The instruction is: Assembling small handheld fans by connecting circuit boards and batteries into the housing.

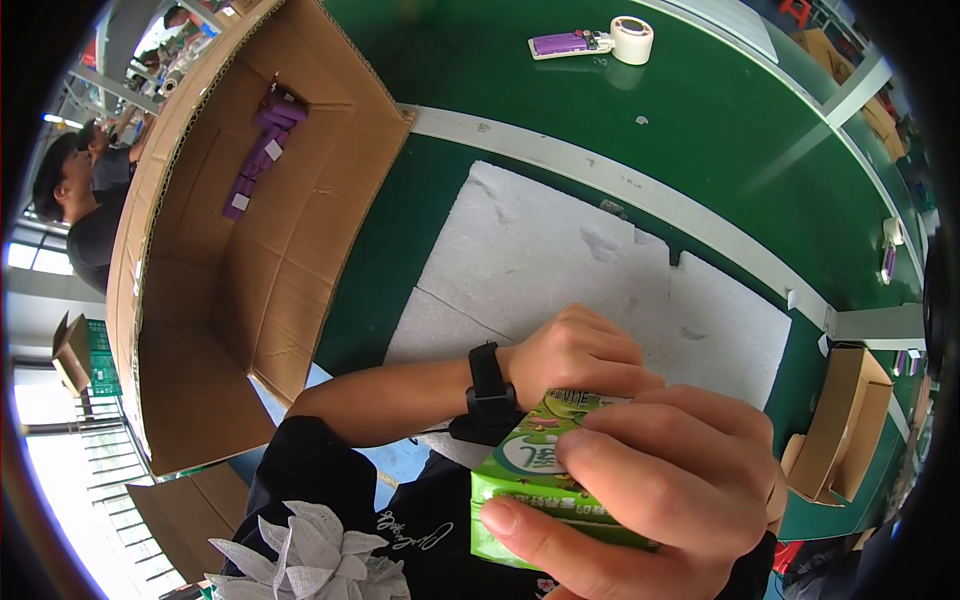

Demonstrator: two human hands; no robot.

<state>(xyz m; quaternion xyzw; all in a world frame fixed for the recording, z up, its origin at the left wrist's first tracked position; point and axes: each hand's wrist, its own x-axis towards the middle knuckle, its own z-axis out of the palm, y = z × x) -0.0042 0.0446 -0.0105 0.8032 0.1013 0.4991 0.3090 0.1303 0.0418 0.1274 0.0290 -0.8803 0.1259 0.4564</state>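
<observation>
My right hand [670,480] is wrapped round a small green printed carton [540,470] with fruit pictures, held tilted in front of my body. The thumb presses on its near side and the fingers lie over its top. My left hand [580,350], with a black band at its wrist [490,385], is closed beside the carton's far end. Its knuckles face up and its fingertips are hidden, so what it grips, if anything, does not show. Below both hands lies a white foam sheet [540,240] on the green table [720,130].
A large open cardboard box [290,230] at left holds several purple pieces [265,150]. A purple-and-white device with a round head [632,40] lies at the far side. A smaller open cardboard box [840,430] sits at right. Another person [85,200] is beyond the large box.
</observation>
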